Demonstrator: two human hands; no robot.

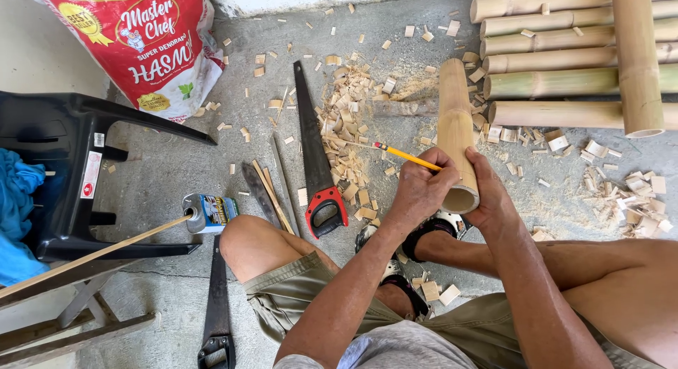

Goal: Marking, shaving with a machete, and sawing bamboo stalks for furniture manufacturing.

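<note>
Marking step. I am steadying a short bamboo section (456, 132) with my right hand (489, 192), fingers wrapped round its near, open end, the piece lying on the floor and pointing away from me between my knees. My left hand (420, 189) is pinching a yellow pencil (406, 156), fingers closed on it, tip reaching out to the left of the bamboo, not touching it as far as I can tell.

Judging the next move: the pencil tip needs bringing onto the bamboo wall while the right hand is keeping it from rolling.

Floor is bare grey concrete (176, 171), littered with bamboo chips (349, 104) and sawdust. A red-handled handsaw (315, 157) is lying just left of my hands. Stacked bamboo poles (558, 58) are lying at upper right; a black plastic chair (70, 178) and a red-and-white sack (145, 44) are sitting at left.
</note>
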